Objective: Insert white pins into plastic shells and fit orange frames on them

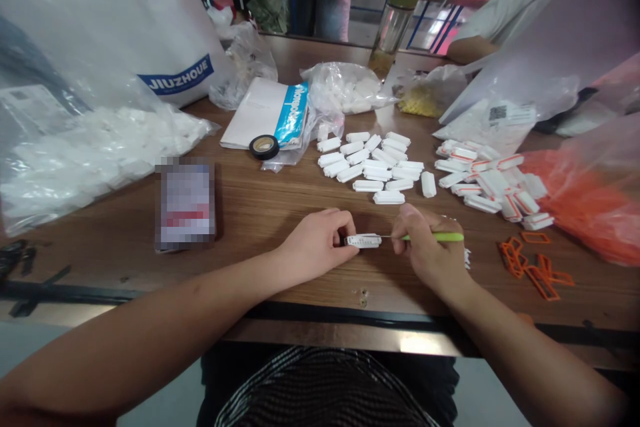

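Observation:
Between the thumb and fingers of my left hand (320, 243) is a small white plastic housing (364, 241) with a row of tiny marks along its side. My right hand (425, 243) grips a thin tool with a bright green handle (447, 237). The tool's metal shaft points left, and its tip is at the housing's right part. Small white bits (467, 257) lie partly hidden beside my right hand. Just beyond my hands, several similar white housings (389, 197) are spread on the table.
White pieces with orange strips (480, 165) are piled at right, near loose orange frames (543, 282) and a bag of orange parts (590, 193). Left are a bag of white parts (100, 147) and a blurred box (185, 203). Behind stand a notebook (255, 113), black tape (264, 147) and a bottle (395, 30).

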Motion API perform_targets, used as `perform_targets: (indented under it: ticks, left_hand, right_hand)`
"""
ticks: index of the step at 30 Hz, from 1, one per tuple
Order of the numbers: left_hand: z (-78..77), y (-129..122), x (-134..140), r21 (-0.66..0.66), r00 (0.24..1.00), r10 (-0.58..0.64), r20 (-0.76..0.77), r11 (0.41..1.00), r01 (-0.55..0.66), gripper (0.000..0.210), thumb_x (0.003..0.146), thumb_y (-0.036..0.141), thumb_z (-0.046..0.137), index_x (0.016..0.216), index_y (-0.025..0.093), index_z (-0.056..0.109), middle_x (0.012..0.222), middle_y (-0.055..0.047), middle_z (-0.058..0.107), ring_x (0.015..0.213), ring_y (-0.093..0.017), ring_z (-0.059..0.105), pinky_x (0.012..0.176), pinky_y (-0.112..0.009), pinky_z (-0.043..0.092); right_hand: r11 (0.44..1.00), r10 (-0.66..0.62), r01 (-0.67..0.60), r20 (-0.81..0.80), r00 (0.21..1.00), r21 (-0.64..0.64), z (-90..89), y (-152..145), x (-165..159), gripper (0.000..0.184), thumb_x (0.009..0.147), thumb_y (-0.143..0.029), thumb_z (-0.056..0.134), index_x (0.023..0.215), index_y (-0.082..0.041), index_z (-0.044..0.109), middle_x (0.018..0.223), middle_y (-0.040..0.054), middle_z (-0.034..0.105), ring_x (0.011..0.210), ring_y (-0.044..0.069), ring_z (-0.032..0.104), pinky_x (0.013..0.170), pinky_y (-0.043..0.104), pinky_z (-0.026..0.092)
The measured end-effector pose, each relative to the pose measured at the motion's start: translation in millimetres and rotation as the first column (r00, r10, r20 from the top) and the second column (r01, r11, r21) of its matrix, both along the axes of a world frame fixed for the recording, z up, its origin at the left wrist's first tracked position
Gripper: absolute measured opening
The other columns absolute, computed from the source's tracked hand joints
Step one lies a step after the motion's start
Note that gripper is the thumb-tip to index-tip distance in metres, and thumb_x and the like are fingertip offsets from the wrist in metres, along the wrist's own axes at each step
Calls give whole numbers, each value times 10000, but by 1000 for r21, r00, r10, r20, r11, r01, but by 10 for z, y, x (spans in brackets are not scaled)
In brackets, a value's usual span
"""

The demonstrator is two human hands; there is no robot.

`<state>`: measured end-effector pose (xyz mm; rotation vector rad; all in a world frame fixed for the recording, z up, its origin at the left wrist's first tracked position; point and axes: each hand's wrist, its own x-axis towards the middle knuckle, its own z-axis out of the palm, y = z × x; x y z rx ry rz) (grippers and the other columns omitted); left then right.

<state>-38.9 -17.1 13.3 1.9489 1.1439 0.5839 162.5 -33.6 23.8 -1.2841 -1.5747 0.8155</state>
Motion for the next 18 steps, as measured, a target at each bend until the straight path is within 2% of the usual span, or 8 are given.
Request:
perform_targets:
  ticks: [13, 18]
  left_hand:
    - [26, -3, 2, -25, 1000, 6, 2, 1000, -6, 68, 755, 229, 673, 786, 198, 620, 791, 10, 582, 649, -120, 522, 644, -284, 413]
    - [30, -9, 2, -28, 1000, 11, 3, 1000, -11, 77, 753, 233, 675, 779, 199, 611, 760, 22, 561, 639, -118, 520, 632, -278, 406]
  right_hand:
    - [1000, -15, 16, 59, 998, -8, 5, 16, -18, 540, 983, -348, 445, 468, -200, 517, 453, -16, 517, 453, 98, 465, 526, 272, 387]
    - [1000, 9, -7, 115, 993, -12, 52, 13, -47, 482, 963, -315, 460, 498, -203, 519, 441, -27, 509, 426, 91, 461, 490, 252, 384]
